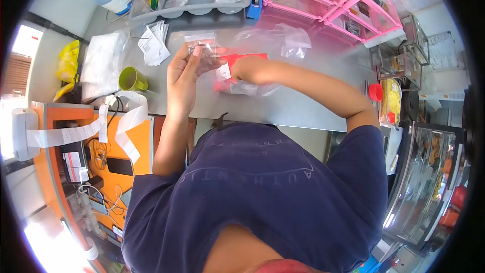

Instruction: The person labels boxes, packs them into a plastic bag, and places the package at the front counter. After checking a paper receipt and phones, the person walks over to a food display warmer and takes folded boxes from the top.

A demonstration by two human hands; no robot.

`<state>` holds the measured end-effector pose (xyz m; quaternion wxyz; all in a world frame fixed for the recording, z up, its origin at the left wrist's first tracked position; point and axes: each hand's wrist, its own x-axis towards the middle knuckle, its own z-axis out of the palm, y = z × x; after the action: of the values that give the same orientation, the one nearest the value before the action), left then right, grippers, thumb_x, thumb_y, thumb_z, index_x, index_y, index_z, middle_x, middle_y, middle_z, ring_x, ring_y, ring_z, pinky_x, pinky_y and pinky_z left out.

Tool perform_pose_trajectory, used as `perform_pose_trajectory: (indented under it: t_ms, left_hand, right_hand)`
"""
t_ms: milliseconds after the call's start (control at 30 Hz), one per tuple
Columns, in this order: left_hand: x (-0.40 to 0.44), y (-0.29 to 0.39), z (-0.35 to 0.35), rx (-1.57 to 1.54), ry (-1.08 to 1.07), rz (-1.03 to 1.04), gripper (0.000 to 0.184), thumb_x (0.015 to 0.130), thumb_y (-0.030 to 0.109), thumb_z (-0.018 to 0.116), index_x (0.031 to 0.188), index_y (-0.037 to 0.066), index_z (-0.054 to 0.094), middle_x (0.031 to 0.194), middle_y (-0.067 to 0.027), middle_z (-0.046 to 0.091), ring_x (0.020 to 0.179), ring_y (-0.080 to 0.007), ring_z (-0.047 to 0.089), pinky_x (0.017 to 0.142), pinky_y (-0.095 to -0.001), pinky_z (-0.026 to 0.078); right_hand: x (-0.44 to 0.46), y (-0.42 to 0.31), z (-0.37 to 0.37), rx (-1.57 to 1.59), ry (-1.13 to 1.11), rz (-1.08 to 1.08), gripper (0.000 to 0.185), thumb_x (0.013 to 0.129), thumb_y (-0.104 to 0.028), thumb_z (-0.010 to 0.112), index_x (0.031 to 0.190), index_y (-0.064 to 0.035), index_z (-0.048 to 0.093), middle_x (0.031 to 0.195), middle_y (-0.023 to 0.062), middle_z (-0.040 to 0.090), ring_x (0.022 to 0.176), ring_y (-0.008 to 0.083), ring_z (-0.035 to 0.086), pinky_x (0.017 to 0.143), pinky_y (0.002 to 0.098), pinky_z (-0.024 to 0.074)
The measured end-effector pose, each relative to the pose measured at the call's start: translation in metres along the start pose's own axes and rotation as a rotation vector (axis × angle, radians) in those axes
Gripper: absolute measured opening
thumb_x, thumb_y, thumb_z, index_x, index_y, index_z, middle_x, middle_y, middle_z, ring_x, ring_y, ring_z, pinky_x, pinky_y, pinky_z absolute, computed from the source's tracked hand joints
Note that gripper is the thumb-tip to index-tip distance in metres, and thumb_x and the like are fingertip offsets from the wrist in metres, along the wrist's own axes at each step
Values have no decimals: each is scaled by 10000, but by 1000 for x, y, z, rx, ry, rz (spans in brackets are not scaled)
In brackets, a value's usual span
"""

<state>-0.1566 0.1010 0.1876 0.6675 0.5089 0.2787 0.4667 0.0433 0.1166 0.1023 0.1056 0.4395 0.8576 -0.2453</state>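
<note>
My left hand (185,70) has its thumb and fingers closed on a small clear plastic bag (201,37) with a whitish top edge. What the bag contains is too small to make out. Just to its right, my right hand (244,69) is at a red packet (260,56) with a white label (224,72). The fingers of that hand are hidden by the packet, so their grip does not show. Under the packet, clear plastic (245,89) lies on the metal counter (298,103).
White paper slips (154,44), a green cup (133,79) and a plastic-wrapped stack (103,63) lie to the left. At the back stand a grey tray (194,7) and pink drawers (328,5). Clear bags (295,45) rest before the drawers. A receipt strip (65,135) hangs at the left.
</note>
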Motion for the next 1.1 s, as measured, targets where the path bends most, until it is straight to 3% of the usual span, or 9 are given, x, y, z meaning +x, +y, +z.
perform_pose_trajectory:
  t_ms: [100,233,467,667,767,867,900,967,1100]
  left_hand:
    - [-6,0,-6,2,3,7,316,979,221,402,1147,-21,515,1039,-206,630,887,-225,640,856,-358,478]
    - [-14,-2,-2,17,58,32,330,985,243,394,1131,-23,524,1027,-187,642,905,-232,649,868,-348,481]
    - [-9,-1,-3,-10,89,61,344,981,228,397,1173,-39,499,1085,-203,615,955,-251,629,900,-369,464]
    - [7,-2,-14,-21,100,65,338,980,218,401,1185,-33,499,1100,-192,612,976,-244,621,910,-367,459]
    - [11,-4,-14,-41,95,64,351,981,242,399,1186,-24,502,1106,-187,612,1014,-245,605,928,-371,442]
    - [15,0,-8,-91,96,44,378,982,287,388,1185,-10,504,1111,-189,609,1058,-263,579,965,-388,405]
    - [16,2,-6,-114,101,34,387,982,304,384,1183,-4,505,1111,-191,609,1071,-270,571,978,-395,391]
    - [21,5,0,-163,-2,10,436,981,343,369,1190,-19,493,1205,-203,545,1152,-262,501,1008,-402,354]
    - [35,-7,28,136,-37,11,470,982,391,349,1192,-5,490,1246,-154,512,1183,-228,452,1033,-385,316]
  right_hand:
    - [1,-6,38,-158,112,44,134,725,-54,583,837,-64,656,769,145,646,744,336,628,632,437,479]
    - [-5,-22,45,165,316,32,143,751,-78,563,861,-71,654,833,153,651,765,343,625,669,434,484]
    - [-41,-2,20,59,270,27,199,752,-78,565,950,-68,584,866,158,598,872,334,591,708,450,461]
    - [-137,6,-72,-879,752,279,367,744,-136,608,1102,-58,578,1144,149,505,1063,316,484,870,437,407]
    - [-158,36,-76,-612,671,662,385,761,-170,624,1127,-58,580,1102,123,553,976,264,517,862,425,412]
    - [-154,53,-99,768,332,498,347,777,-195,617,1086,-39,594,935,83,600,868,184,531,863,400,421]
    - [-148,50,-99,1157,358,365,270,793,-163,586,1016,-14,617,788,35,590,785,122,521,834,378,455]
    - [-127,45,-87,1764,389,58,254,829,-185,582,1006,-11,635,820,30,607,809,107,524,788,356,481]
    - [-82,-19,-86,1793,561,9,307,833,-205,619,1067,-6,634,788,31,595,751,125,549,742,346,501]
